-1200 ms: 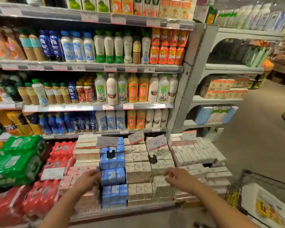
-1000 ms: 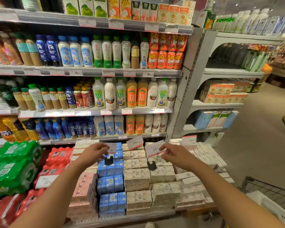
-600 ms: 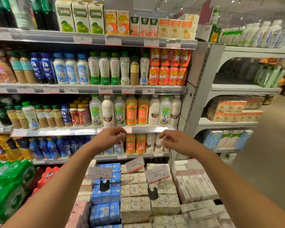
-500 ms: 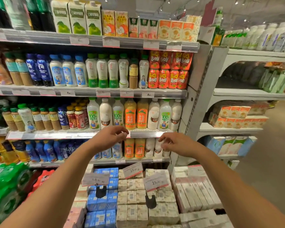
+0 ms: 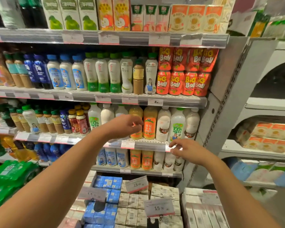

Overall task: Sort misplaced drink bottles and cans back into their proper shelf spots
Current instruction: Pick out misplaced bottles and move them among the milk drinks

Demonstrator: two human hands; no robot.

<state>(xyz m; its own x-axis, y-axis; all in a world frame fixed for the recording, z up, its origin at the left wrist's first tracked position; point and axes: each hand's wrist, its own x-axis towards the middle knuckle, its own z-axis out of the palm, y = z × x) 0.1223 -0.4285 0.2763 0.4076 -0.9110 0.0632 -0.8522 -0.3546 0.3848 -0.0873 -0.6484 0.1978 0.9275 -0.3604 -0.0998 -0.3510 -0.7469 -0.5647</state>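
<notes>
1. Left hand: raised in front of the middle shelf, fingers loosely curled, gripping nothing, fingertips just short of the orange bottle.
2. Right hand: lower, fingers relaxed and apart, empty, level with that shelf's front edge; contact with it impossible to tell.
3. Likely stray: brown bottle one shelf up, upright, wedged between white bottles and seemingly out of its row.
4. Handling, as a judgement: full plastic, so fairly heavy; stiff body; smooth label sleeve, probably slick; not fragile, but apt to knock close-packed neighbours.
5. Best hold: round the body below the shoulder, thumb opposite fingers; lift up slightly, then draw straight out.
</notes>
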